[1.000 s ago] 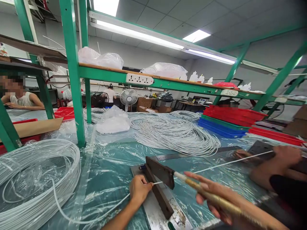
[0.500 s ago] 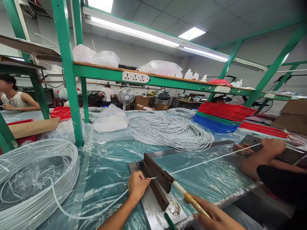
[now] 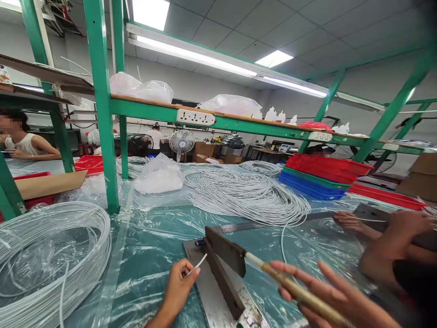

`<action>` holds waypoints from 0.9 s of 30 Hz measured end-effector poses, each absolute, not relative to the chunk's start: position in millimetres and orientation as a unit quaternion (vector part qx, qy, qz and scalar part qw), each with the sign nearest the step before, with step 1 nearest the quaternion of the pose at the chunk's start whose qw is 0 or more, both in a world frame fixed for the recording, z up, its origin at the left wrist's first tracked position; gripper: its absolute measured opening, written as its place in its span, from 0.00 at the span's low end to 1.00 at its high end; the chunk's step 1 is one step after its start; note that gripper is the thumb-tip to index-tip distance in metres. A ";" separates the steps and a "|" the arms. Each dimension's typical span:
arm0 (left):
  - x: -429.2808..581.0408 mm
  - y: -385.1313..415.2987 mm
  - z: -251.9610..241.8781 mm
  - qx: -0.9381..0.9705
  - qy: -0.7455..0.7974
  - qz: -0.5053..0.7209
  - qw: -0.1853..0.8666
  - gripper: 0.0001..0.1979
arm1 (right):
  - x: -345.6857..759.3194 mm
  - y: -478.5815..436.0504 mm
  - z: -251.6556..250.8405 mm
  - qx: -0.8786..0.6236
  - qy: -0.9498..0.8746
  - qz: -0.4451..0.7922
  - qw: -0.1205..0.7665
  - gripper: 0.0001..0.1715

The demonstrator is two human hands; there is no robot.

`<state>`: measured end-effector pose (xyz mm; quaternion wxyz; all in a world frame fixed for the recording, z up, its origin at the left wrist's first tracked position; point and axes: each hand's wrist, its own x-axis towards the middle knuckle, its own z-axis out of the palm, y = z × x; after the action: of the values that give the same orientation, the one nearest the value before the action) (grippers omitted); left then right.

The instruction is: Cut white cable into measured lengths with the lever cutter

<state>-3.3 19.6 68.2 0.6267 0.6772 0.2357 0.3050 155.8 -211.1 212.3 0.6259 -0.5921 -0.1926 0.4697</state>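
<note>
My left hand [image 3: 180,284] pinches a thin white cable [image 3: 202,261] near its end. The free tip sticks out towards the cutter, just short of the blade. The lever cutter [image 3: 225,250] has a raised brown blade above a metal base plate [image 3: 208,291], with a spring at its hinge. Against the cutter's white and gold handle [image 3: 256,261] lies my right hand [image 3: 324,291], fingers spread and stretched around it rather than wrapped tight. A large coil of white cable [image 3: 99,269] lies to the left of my left hand.
A heap of cut white cables [image 3: 246,196] lies behind the cutter, by a steel ruler [image 3: 239,227]. At right a co-worker's hand [image 3: 348,221] holds a cable. Stacked trays [image 3: 317,175], a plastic bag [image 3: 159,175] and a green post [image 3: 104,114] stand around the table.
The cable that ran taut through the cutter to the co-worker is severed. My left hand has drawn back left with its end. My right hand's fingers have loosened and spread on the handle.
</note>
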 end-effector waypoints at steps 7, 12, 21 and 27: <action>-14.9 17.7 41.9 0.736 0.250 0.282 0.563 0.20 | 183.0 -93.1 297.9 -0.506 -0.249 0.471 0.679 0.41; -5.6 24.4 21.9 0.738 0.256 0.290 0.553 0.21 | 208.9 3.7 299.3 -0.563 -0.314 0.423 0.637 0.41; 2.8 32.2 9.6 0.736 0.280 0.298 0.540 0.29 | 219.6 98.4 260.2 -0.619 -0.285 0.351 0.642 0.45; -9.8 41.0 39.2 0.675 0.275 0.342 0.594 0.32 | 195.8 67.4 243.3 -0.580 -0.344 0.270 0.688 0.25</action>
<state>-9.8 41.0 39.2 0.5937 0.6748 0.2745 0.3417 195.8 67.4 243.3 0.6877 -0.5797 -0.3436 0.2700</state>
